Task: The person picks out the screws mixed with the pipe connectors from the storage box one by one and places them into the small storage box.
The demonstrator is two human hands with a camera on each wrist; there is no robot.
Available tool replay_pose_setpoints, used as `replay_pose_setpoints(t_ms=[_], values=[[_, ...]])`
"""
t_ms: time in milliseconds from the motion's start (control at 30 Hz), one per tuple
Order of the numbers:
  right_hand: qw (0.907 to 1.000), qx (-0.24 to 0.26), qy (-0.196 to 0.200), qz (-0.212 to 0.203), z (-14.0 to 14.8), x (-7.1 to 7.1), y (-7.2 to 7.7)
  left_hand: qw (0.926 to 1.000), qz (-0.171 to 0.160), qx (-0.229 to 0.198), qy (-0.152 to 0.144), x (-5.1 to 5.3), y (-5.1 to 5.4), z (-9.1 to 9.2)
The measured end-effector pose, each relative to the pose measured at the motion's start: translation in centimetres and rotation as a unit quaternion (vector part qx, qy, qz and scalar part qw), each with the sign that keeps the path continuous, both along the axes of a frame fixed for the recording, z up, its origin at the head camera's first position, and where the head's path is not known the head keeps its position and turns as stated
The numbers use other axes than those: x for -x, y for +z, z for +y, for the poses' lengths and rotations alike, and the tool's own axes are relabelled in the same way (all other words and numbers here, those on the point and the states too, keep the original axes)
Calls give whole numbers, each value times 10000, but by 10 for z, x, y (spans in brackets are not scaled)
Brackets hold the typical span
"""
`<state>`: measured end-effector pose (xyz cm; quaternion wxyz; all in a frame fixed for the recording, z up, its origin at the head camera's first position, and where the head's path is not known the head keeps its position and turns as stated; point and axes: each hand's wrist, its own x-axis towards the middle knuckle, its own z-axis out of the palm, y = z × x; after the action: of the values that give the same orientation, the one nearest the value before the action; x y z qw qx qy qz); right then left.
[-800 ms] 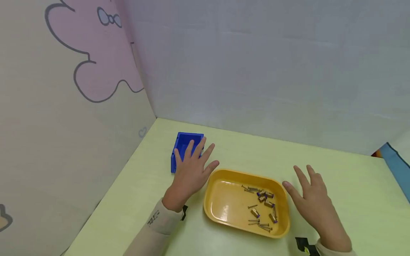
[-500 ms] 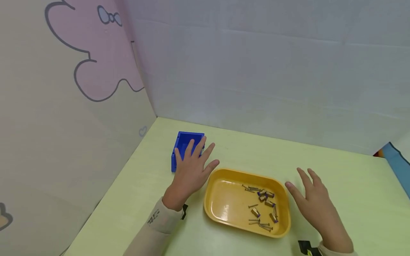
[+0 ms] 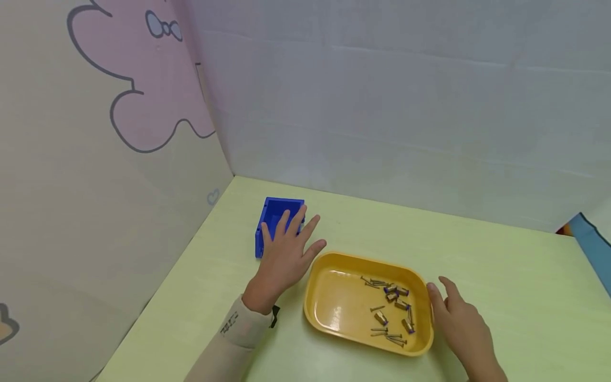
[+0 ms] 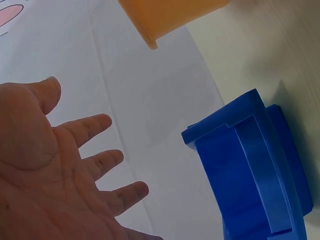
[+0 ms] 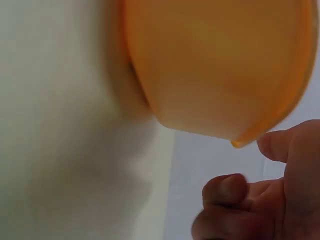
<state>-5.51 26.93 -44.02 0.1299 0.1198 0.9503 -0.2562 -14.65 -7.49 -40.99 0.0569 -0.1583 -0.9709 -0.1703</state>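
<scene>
In the head view my left hand (image 3: 284,259) hovers over the near part of a blue plastic bin (image 3: 281,203), fingers spread and nothing held. The left wrist view shows that bin (image 4: 232,165) apart from the spread fingers. A yellow tray (image 3: 329,297) on the table contains several thin nails or screws (image 3: 394,339) and several brass hex pieces with blue ends (image 3: 380,318). Beside the tray's right end is my right hand (image 3: 464,324), thumb at the rim and fingers loosely bent. In the right wrist view, the thumb lies close to the rim; contact is unclear.
The pale green tabletop (image 3: 525,276) meets a white sheet wall (image 3: 406,106) at the back. A second wall with a pink drawing (image 3: 153,101) stands at the left. Blue fabric (image 3: 592,254) lies at the far right edge.
My right hand has lowered toward the tray's right rim, and its fingers have bent from a more stretched pose. The left hand, tray and bin stay in place.
</scene>
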Motion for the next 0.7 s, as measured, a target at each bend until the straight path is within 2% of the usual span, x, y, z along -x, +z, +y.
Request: replay_pose_setpoints(t_ms=[133, 267, 400, 533, 700], values=[[9999, 74, -82, 58, -9, -4, -9, 9999, -74, -81, 3, 2, -1, 0], [9993, 175, -198, 258, -18, -10, -12, 9998, -125, -124, -12, 2, -5, 1], [9982, 254, -237, 498, -23, -11, -13, 9985, -57, -492, -235, 4, -12, 3], [9960, 335, -262, 781, -25, -12, -14, 9912, -219, -1156, -608, 11, -20, 3], [9951, 406, -265, 866, -25, -11, -17, 9785, -567, -1836, -755, 17, -24, 2]])
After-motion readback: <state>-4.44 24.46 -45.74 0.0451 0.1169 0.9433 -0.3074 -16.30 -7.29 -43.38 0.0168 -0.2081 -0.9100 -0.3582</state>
